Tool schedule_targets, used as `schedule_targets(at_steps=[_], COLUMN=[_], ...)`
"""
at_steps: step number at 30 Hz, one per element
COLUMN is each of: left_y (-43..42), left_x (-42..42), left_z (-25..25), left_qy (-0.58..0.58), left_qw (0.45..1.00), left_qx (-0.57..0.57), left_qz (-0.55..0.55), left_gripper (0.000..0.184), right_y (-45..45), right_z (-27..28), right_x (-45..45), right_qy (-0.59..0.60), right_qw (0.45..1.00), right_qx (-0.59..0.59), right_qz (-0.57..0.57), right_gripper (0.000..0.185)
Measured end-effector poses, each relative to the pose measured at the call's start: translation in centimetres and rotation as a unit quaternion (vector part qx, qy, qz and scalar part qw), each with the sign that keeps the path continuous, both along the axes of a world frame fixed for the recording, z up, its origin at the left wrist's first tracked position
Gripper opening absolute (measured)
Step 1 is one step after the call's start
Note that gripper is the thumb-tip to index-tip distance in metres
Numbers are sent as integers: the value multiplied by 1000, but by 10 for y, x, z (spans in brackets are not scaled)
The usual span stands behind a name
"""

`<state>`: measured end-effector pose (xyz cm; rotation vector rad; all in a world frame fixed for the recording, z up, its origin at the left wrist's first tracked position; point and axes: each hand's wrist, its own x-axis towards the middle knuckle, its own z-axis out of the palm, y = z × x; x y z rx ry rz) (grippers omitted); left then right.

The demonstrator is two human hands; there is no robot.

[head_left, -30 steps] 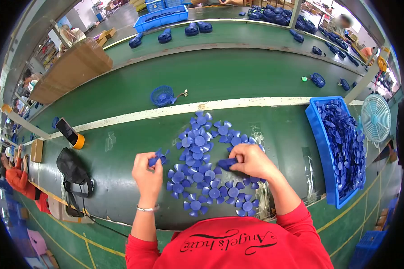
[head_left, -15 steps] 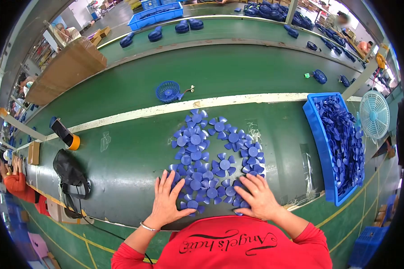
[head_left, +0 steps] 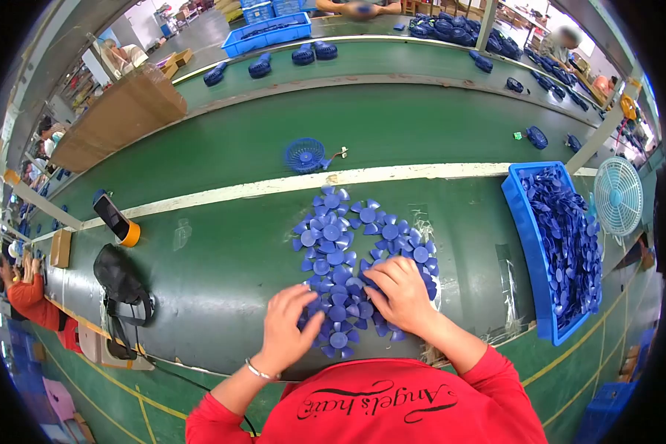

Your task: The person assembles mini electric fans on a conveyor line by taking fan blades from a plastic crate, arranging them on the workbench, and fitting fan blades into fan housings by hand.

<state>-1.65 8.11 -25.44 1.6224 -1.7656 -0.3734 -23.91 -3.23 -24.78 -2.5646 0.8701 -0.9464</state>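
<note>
Several blue plastic fan blades [head_left: 329, 233] lie in a loose, overlapping heap on the green work surface in front of me. My left hand [head_left: 288, 329] rests at the heap's near left edge, thumb apart from its bent fingers, with fingertips against the outer blades. On the other side, my right hand [head_left: 405, 296] reaches over the near right part of the heap, covering some blades. Its thumb and fingers stay a little apart above them, and I see nothing gripped in it.
A blue bin [head_left: 529, 255] full of fan blades stands on the right, beside a light blue fan [head_left: 618, 196]. Beyond the white ledge, a round blue fan housing [head_left: 305, 155] with wires lies on the green belt [head_left: 422, 118]. A black bag [head_left: 122, 277] and a phone [head_left: 111, 214] are left.
My right hand has moved forward and left over the heap. My left hand has shifted slightly right, its fingers more bent. The blades lie closer together, and the view has shifted a little.
</note>
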Motion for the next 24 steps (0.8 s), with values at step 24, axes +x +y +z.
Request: schedule_targets(at_steps=[24], left_y=[-114], left_x=[61], left_z=[-27], left_qy=[257], left_qw=[943], left_qx=[200], left_qz=[63], left_gripper=[12], right_y=[-39], right_z=[4], right_x=[22], right_qy=[-128], right_qw=[896], right_qx=[425], right_qz=[-28], right_gripper=[15])
